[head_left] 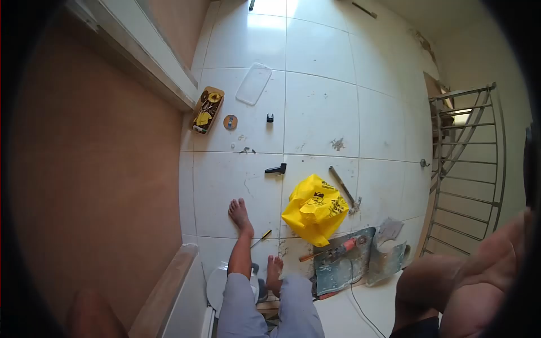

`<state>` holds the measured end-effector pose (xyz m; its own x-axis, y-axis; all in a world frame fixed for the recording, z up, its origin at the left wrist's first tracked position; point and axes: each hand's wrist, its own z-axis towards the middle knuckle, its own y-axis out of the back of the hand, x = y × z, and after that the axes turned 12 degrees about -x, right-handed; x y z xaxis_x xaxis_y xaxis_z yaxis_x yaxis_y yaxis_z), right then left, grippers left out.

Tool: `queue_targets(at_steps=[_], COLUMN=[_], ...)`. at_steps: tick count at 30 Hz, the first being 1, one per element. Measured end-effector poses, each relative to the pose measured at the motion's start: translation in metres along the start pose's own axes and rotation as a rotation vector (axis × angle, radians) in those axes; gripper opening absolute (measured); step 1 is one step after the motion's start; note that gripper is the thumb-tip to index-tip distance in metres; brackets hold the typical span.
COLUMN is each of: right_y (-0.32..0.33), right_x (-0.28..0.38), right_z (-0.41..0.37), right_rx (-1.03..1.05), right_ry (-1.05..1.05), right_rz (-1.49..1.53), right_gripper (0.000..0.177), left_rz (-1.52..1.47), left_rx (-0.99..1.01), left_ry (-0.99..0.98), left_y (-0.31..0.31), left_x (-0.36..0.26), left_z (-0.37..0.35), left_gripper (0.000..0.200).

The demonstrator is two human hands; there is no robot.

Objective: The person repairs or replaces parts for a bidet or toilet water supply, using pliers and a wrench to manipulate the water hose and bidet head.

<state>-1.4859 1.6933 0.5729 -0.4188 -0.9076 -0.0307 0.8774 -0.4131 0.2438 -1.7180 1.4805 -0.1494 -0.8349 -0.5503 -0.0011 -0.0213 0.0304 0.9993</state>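
Note:
My right hand (489, 276) is raised close to the camera at the right edge, palm showing. Its fingers run out of view beside a dark shape at the border. A blurred, bent part of my left arm (96, 315) shows at the lower left, and the left hand is out of frame. Below, my legs in grey trousers (239, 310) stand barefoot on the white tiles. A yellow plastic bag (315, 207) lies in front of the feet. Beside it, a red and grey power tool (345, 248) rests on a dusty sheet (332, 276).
A box of hardware (207, 110) sits near the left wall, with a round disc (230, 122) and clear plastic tray (253, 83) nearby. A black handle (276, 169), metal bar (342, 186) and yellow-handled screwdriver (266, 234) lie around. A metal rack (468, 169) leans right.

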Motion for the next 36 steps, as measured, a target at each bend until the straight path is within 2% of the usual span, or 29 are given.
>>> queue_targets(at_steps=[2, 3, 5, 6, 8, 9, 10, 11, 12, 13, 14, 15, 16, 19, 21, 23, 24, 25, 27, 29, 30, 33, 34, 36], right_y=[-0.043, -0.059, -0.089, -0.108, -0.148, -0.167, -0.183, -0.198, -0.209, -0.218, -0.223, -0.225, -0.225, -0.232, -0.252, -0.282, -0.297, -0.308, -0.323, -0.328, -0.328, -0.322, -0.319, -0.31], right_x=[-0.019, -0.026, -0.047, -0.057, -0.063, -0.063, -0.059, -0.057, -0.054, -0.048, -0.04, -0.028, -0.013, 0.03, 0.042, 0.04, 0.04, 0.04, 0.036, 0.034, 0.035, 0.032, 0.032, 0.035], right_z=[-0.018, -0.025, -0.043, -0.057, -0.107, -0.139, -0.172, -0.202, -0.24, -0.283, -0.336, -0.393, -0.453, -0.6, -0.657, -0.686, -0.698, -0.709, -0.732, -0.744, -0.742, -0.725, -0.717, -0.707], right_rx=[-0.033, -0.05, -0.028, -0.003, 0.036, 0.059, 0.099, 0.13, 0.169, 0.209, 0.246, 0.286, 0.327, 0.419, 0.389, 0.377, 0.283, 0.187, 0.175, 0.149, 0.136, 0.123, 0.058, -0.019], right_ry=[-0.029, -0.039, -0.145, -0.25, -0.512, -0.687, -0.925, -1.129, -1.34, -1.545, -1.748, -1.929, -2.103, -2.569, -2.821, -2.876, -2.884, -2.883, -2.883, -2.858, -2.861, -2.855, -2.826, -2.773], right_rz=[0.004, 0.003, 0.024, 0.026, 0.013, 0.015, 0.013, 0.015, 0.015, 0.013, 0.002, -0.02, -0.044, -0.094, -0.083, -0.107, -0.237, -0.369, -0.48, -0.593, -0.583, -0.489, -0.33, -0.044], right_gripper=[0.041, 0.041, 0.039, 0.039, 0.038, 0.037, 0.037, 0.036, 0.036, 0.035, 0.035, 0.034, 0.034, 0.033, 0.034, 0.036, 0.038, 0.04, 0.041, 0.042, 0.042, 0.037, 0.034, 0.028], left_rz=[0.055, 0.074, 0.086, -0.136, 0.221, -0.013, -0.501, -0.94, -1.383, -1.626, -1.756, -1.782, -1.72, -1.279, -0.926, -0.598, -0.487, -0.466, -0.435, -0.375, -0.344, -0.379, -0.382, -0.437], left_rx=[0.009, 0.195, 0.027, 0.167, 0.246, 0.092, -0.127, -0.282, -0.383, -0.383, -0.349, -0.273, -0.19, 0.181, 0.292, 0.265, 0.259, 0.142, 0.037, 0.032, 0.011, 0.065, 0.057, 0.206], left_ry=[0.054, 0.094, -0.007, 0.241, -0.151, 0.105, 0.292, 0.318, 0.219, 0.102, 0.018, 0.003, 0.046, 0.202, 0.102, -0.071, -0.125, -0.179, -0.221, -0.272, -0.259, -0.161, -0.157, -0.042], left_y=[-0.038, -0.022, -0.023, -0.047, -0.058, 0.01, 0.154, 0.298, 0.428, 0.476, 0.493, 0.49, 0.449, 0.235, 0.119, 0.051, 0.024, 0.002, -0.03, -0.057, -0.061, -0.066, -0.068, -0.067], left_x=[0.001, -0.007, -0.009, -0.007, 0.003, 0.012, 0.014, 0.01, 0.002, -0.011, -0.018, -0.028, -0.041, -0.046, -0.04, -0.046, -0.05, -0.055, -0.06, -0.071, -0.074, -0.073, -0.071, -0.068], left_z=[0.012, 0.022, 0.017, 0.014, 0.014, 0.063, 0.148, 0.224, 0.294, 0.331, 0.353, 0.371, 0.377, 0.349, 0.327, 0.327, 0.329, 0.335, 0.341, 0.348, 0.348, 0.348, 0.35, 0.351], left_gripper=[0.017, 0.015, 0.014, 0.017, 0.027, 0.028, 0.03, 0.031, 0.033, 0.035, 0.038, 0.04, 0.038, 0.032, 0.031, 0.034, 0.034, 0.034, 0.034, 0.031, 0.024, 0.021, 0.021, 0.022])
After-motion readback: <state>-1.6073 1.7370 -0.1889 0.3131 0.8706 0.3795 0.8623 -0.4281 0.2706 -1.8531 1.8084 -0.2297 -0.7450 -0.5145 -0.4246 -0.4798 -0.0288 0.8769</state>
